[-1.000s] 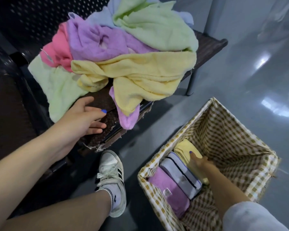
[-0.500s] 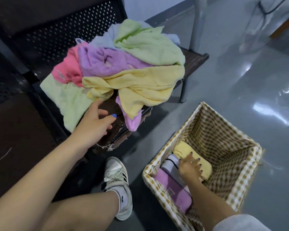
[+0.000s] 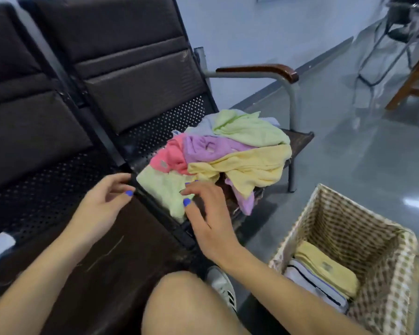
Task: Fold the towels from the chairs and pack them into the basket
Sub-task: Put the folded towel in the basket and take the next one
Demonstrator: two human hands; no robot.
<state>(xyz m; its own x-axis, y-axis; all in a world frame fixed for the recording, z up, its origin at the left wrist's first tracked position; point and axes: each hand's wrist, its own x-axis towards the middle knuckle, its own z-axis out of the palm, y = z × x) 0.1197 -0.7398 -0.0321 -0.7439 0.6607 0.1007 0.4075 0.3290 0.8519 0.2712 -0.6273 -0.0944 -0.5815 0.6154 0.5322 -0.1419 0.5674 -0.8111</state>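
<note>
Gingham-lined wicker basket [image 3: 382,281] at your right holds folded yellow [image 3: 324,267] and white towels [image 3: 317,286]. Your left hand [image 3: 104,201] hovers loosely spread, holding nothing. Your right hand [image 3: 203,211] reaches with relaxed fingers touching the pale green towel [image 3: 165,187]. Beyond, the crumpled towel pile [image 3: 228,151] covers the chair seat [image 3: 298,136].

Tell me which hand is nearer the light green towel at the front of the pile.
Right. The right hand has fingertips at the light green towel; contact is unclear. The left hand hovers left of it, beyond the seat divider.
</note>
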